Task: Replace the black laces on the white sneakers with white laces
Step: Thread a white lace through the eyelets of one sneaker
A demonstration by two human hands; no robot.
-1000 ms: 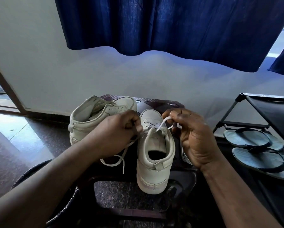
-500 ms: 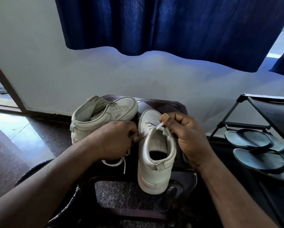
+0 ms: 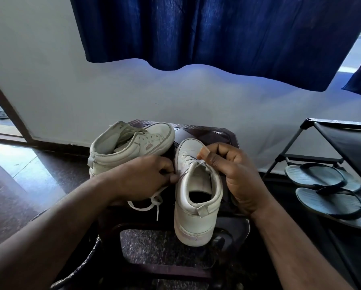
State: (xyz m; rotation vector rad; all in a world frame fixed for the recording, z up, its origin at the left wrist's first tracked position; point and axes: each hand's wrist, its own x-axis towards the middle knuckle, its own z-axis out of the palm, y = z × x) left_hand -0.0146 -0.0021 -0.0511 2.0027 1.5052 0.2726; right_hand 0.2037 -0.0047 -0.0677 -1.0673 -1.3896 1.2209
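The flat white lace (image 3: pixel 152 203) crosses the top eyelets of the smooth white sneaker (image 3: pixel 196 218), which stands heel-first at the near edge of the dark stool (image 3: pixel 206 132). The left hand (image 3: pixel 142 176) pinches the lace at the shoe's left side, slack looping below, while the right hand (image 3: pixel 234 170) pinches its other end above the collar. The second sneaker (image 3: pixel 131 147) lies tilted at the far left corner.

The left forearm (image 3: pixel 49 237), at the lower left of the frame, and the right forearm (image 3: pixel 290 248), at the lower right, were bare to the frame's edge. The left hand (image 3: pixel 142 178) and right hand (image 3: pixel 236 174) were bare too, and the right thumbnail (image 3: pixel 204 152) was cut short.
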